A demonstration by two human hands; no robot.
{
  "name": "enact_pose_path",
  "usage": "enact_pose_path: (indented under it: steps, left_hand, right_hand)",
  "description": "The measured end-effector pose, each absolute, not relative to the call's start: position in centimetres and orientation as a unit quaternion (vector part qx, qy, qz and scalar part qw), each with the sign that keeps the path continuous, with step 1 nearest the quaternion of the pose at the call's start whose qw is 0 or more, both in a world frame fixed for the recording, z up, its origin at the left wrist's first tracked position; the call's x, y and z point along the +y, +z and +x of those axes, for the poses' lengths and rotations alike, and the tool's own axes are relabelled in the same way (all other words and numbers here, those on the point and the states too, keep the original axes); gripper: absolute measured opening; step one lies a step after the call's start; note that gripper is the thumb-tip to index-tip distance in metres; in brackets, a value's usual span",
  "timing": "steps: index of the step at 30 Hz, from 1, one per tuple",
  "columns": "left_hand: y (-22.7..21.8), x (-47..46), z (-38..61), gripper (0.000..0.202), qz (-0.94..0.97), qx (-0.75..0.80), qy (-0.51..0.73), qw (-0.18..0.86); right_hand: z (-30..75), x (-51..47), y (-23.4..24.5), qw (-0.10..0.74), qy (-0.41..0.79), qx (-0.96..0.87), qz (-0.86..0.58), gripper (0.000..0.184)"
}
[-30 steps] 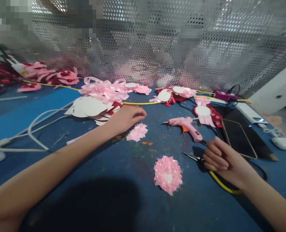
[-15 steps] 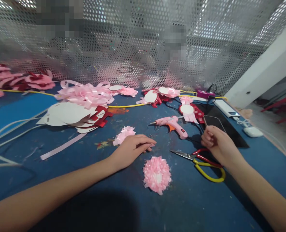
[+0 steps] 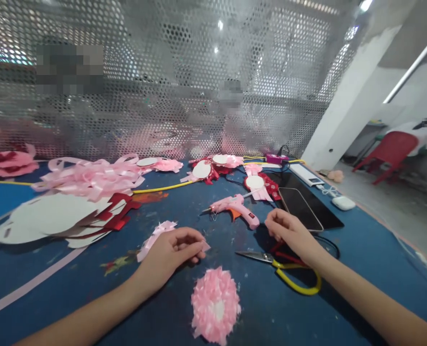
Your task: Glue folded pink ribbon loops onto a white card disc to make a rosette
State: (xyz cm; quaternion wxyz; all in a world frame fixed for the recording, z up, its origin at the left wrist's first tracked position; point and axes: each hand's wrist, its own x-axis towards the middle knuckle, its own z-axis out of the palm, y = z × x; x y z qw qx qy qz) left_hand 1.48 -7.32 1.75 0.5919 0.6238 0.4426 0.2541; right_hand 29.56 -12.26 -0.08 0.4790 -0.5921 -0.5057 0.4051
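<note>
My left hand [image 3: 175, 252] pinches a small pink ribbon piece [image 3: 206, 246] between thumb and fingertips. Close behind that wrist is a little heap of cut pink ribbon pieces [image 3: 155, 239]. My right hand [image 3: 289, 233] hovers by the scissors, its fingers curled together; anything in them is hidden. The scissors [image 3: 302, 287], with red and yellow handles, lie partly under that forearm, blades pointing left. Between and beyond my hands rests a pink glue gun [image 3: 231, 205] with an orange trigger. A round pink ribbon rosette [image 3: 216, 305] with a pale centre lies nearest me.
White and red card shapes [image 3: 58, 218] are stacked at left, with looped pink ribbons [image 3: 91, 175] behind. Finished-looking rosettes with white discs [image 3: 255, 182] lie along the perforated metal screen [image 3: 184, 96]. A phone [image 3: 300, 209], power bank [image 3: 306, 175] and white case [image 3: 343, 203] sit at right.
The view has tilted up and turned right. My right hand has moved left, nearer the glue gun and my left hand. My left hand has lifted slightly, still pinching the ribbon piece.
</note>
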Motion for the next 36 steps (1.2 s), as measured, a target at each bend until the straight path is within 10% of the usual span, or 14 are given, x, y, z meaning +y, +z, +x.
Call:
enact_pose_path:
  steps: [25,36]
  left_hand:
    - [0.9,-8.3,1.3,0.039,0.604,0.414,0.372,0.571]
    - [1.0,-8.4,1.1,0.053,0.564,0.426,0.417,0.572]
  right_hand:
    - [25.7,-8.2,-1.3,0.300,-0.024,-0.710,-0.637,0.021]
    - [25.9,-8.9,-1.3,0.467,0.002,-0.646,-0.604,0.031]
